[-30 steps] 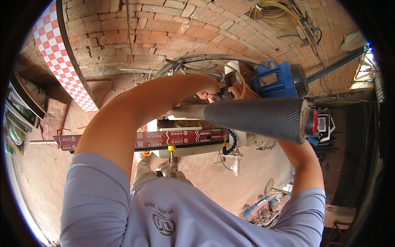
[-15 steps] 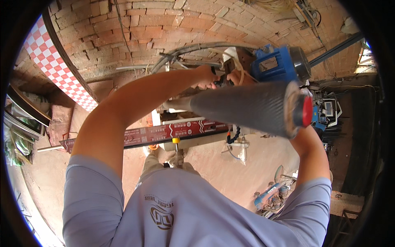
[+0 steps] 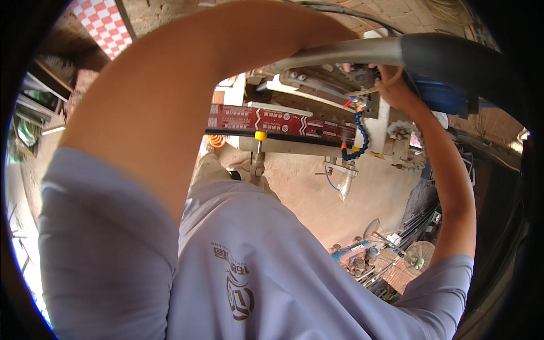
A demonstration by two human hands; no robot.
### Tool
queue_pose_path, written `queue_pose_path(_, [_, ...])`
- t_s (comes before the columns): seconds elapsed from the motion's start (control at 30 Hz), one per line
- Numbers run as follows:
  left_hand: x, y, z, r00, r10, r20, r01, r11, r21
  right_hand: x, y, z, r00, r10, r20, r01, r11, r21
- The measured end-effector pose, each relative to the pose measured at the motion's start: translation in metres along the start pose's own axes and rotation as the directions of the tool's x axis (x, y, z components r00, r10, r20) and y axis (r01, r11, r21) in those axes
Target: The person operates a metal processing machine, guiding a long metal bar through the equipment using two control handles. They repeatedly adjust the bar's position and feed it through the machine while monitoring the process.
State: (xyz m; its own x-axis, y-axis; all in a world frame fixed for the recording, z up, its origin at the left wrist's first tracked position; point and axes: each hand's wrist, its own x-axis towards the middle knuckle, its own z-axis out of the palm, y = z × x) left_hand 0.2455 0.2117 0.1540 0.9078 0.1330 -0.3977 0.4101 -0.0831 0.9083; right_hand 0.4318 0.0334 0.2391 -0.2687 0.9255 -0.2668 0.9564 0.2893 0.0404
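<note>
A thick lever (image 3: 362, 52) with a dark rubber sleeve crosses the top of the view, close to me. Behind it, my left hand (image 3: 347, 67) is almost wholly hidden; only a bit of a finger shows beside a small dark part (image 3: 360, 75). My right hand (image 3: 396, 93) reaches up from the right, its fingers bent and closed against that dark part, their tips partly covered by the lever. Both hands are at a bench machine with a long metal rail (image 3: 317, 88). Just below them hang a small red-handled valve (image 3: 349, 102) and a dark blue segmented hose (image 3: 363, 133).
A red printed panel (image 3: 277, 120) runs along the machine's front, above a yellow-capped post (image 3: 260, 136). A blue motor (image 3: 439, 93) sits right of my hands. Lower right, a blue machine (image 3: 354, 250) and a round fan (image 3: 420, 255) stand on the floor. Brick wall rises behind.
My view has shifted, so the machine sits further right. The lever appears higher and nearer, its red end out of sight. My left arm now fills more of the upper left.
</note>
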Motion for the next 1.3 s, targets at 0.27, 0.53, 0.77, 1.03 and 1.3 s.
queue_pose_path(0.27, [-0.003,0.009,-0.004,1.0,0.017,0.002,-0.017,0.997,0.075,0.003,-0.014,-0.009,0.996,-0.06,-0.071,0.056,0.997,-0.06])
queue_pose_path(0.53, [-0.001,0.01,-0.004,0.999,0.029,0.012,-0.03,0.996,0.089,0.002,-0.01,-0.003,0.997,-0.036,-0.069,0.038,0.999,0.024])
queue_pose_path(0.77, [-0.002,0.005,-0.005,0.999,0.043,0.021,-0.045,0.995,0.087,0.003,-0.012,-0.005,0.995,-0.056,-0.082,0.058,0.998,0.021])
queue_pose_path(1.03, [-0.002,0.004,-0.005,0.997,0.065,0.028,-0.067,0.994,0.09,0.004,-0.01,-0.004,0.998,-0.027,-0.063,0.031,0.998,0.053])
queue_pose_path(1.3, [-0.006,0.004,-0.005,0.997,0.074,0.032,-0.077,0.992,0.099,0.004,-0.01,-0.002,0.997,-0.015,-0.075,0.018,0.999,0.028])
